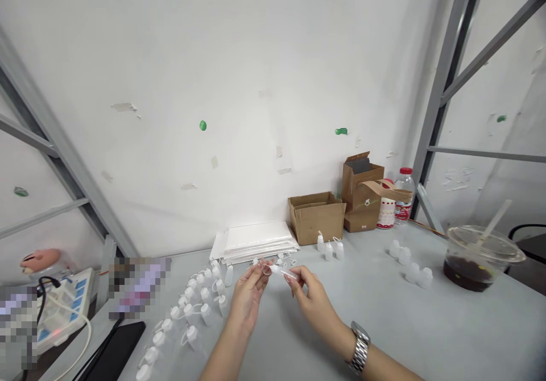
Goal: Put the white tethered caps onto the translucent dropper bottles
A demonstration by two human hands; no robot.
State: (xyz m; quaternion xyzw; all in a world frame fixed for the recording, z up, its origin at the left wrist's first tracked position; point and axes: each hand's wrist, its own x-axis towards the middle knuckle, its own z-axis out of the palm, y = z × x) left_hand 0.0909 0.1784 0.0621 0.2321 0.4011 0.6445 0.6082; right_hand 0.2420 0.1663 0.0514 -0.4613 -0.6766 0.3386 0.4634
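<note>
Between both hands, over the middle of the table, a small translucent squeeze bottle [281, 271] lies tilted on its side. My right hand [312, 293] pinches its body from the right. At the neck end, my left hand [251, 290] has its fingertips closed around the cap end, where a thin plastic loop shows; the exact grip is partly hidden. To the left of my left hand stand rows of similar small bottles [205, 313] with white caps and straps. Just beyond my fingers lie several loose caps with loops [280, 257].
White envelopes [260, 239] are stacked against the wall, beside an open cardboard box [318, 222] with three small bottles [328, 250] before it. White caps [412, 273] and a lidded drink cup [473, 267] stand right. A black phone [115, 352] and power strip [70, 307] lie left.
</note>
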